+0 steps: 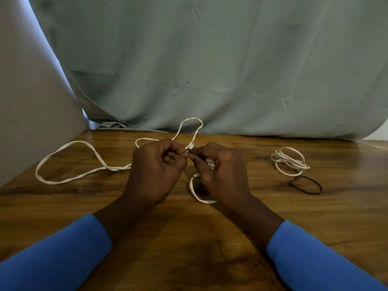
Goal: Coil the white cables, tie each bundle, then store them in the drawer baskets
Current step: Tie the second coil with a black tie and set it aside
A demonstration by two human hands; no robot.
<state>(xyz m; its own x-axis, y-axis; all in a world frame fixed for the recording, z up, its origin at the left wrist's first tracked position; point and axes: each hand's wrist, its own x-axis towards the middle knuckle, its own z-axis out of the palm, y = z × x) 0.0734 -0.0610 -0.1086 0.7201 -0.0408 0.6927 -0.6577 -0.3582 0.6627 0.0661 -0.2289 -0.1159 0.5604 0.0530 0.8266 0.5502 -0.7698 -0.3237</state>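
Left hand and right hand pinch the white cable where curled fingertips meet; slack beyond the left fingers likely needs gathering in even loops.

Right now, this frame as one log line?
step: coiling | left hand: pinches white cable | right hand: holds same cable | table: second cable coiled, black band beside it

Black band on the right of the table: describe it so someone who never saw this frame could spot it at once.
On the wooden table, look to the right side, where a small coiled white cable lies. At that coil's near edge rests the black band, a thin flattened oval lying flat. It is the one dark single loop there; its neighbour is white and multi-stranded.
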